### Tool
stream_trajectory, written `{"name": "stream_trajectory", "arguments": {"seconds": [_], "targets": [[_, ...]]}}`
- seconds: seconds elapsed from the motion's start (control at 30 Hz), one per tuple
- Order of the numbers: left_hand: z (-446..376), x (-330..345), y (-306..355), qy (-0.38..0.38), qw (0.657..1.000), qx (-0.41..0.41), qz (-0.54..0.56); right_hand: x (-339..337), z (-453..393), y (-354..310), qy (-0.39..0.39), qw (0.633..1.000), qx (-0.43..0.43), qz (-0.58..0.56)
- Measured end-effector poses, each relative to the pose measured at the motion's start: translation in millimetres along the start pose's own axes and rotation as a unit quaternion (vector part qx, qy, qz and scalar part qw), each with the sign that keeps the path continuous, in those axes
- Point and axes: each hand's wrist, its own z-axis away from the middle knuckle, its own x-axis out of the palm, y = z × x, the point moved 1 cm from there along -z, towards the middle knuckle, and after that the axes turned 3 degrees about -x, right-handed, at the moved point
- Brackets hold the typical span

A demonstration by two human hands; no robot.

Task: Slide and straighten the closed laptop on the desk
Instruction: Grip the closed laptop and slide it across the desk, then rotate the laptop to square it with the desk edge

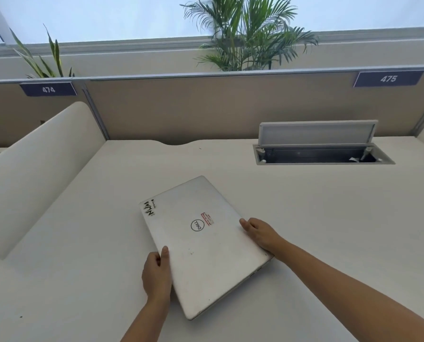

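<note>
Partition sign [48,89], left: "474". Partition sign [388,78], right: "475". Closed laptop [201,243] lid: circled "DELL" logo [197,225] (upside down from this view). Black handwritten sticker [149,208] at corner, reads roughly "WMM". Red-bordered label [207,218]: unreadable.

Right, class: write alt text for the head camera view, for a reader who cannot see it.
Two bare hands, left hand and right hand, grip opposite edges of a closed silver laptop lying crooked on a white desk. Behind it are an open cable hatch, a beige partition and plants.
</note>
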Motion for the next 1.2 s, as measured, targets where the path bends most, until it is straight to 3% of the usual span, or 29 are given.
{"name": "stream_trajectory", "arguments": {"seconds": [0.43,0.83,1.2], "targets": [[37.1,10.3,-2.6,0.002,0.993,0.051,-0.105,-21.5,19.4,21.7,0.003,1.000,-0.006,0.026],[41.5,18.2,-0.9,0.052,0.973,0.060,-0.219,-23.9,14.2,25.8,-0.004,1.000,0.000,0.029],[44.9,17.2,-6.4,0.064,0.968,0.101,-0.219,-23.4,7.6,30.7,-0.008,0.998,-0.009,0.068]]}}
